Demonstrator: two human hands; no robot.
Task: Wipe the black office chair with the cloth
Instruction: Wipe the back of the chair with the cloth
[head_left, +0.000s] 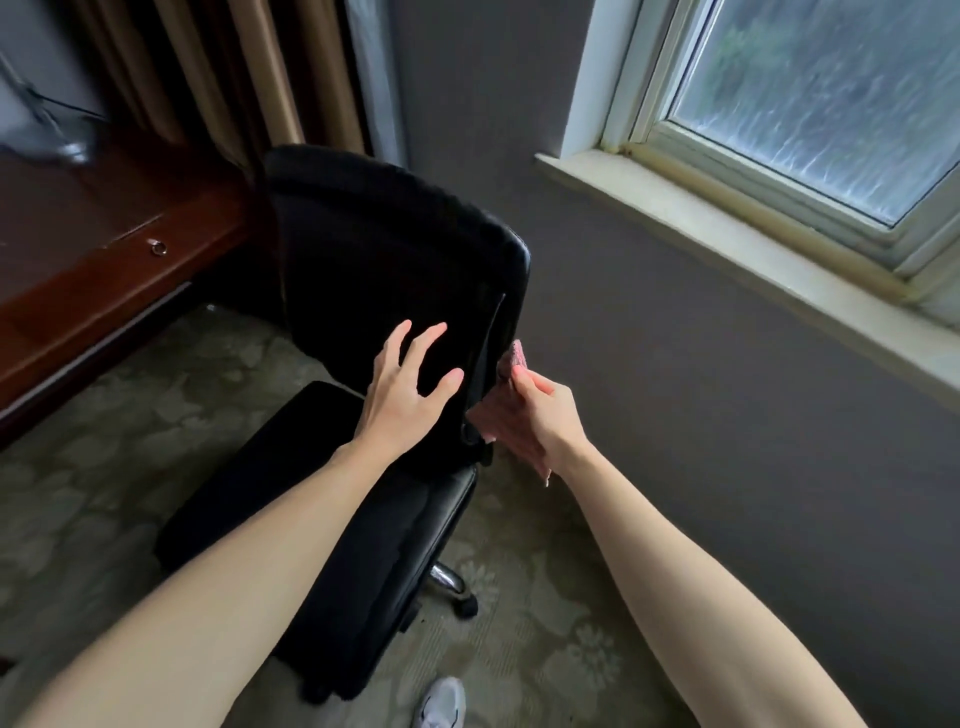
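Note:
The black office chair (374, 249) stands in the middle, its backrest turned toward the desk and its seat toward me. My left hand (402, 389) lies with fingers spread against the lower front of the backrest. My right hand (540, 415) holds a pink cloth (514, 358) against the backrest's right edge, by the black side frame. Part of the cloth hangs below my palm.
A dark wooden desk (104, 260) with a drawer ring stands at the left. Brown curtains hang behind the chair. A grey wall and a window sill (727, 234) lie at the right. The chair's chrome base and a caster (462, 603) show on the patterned carpet, near my white shoe (441, 701).

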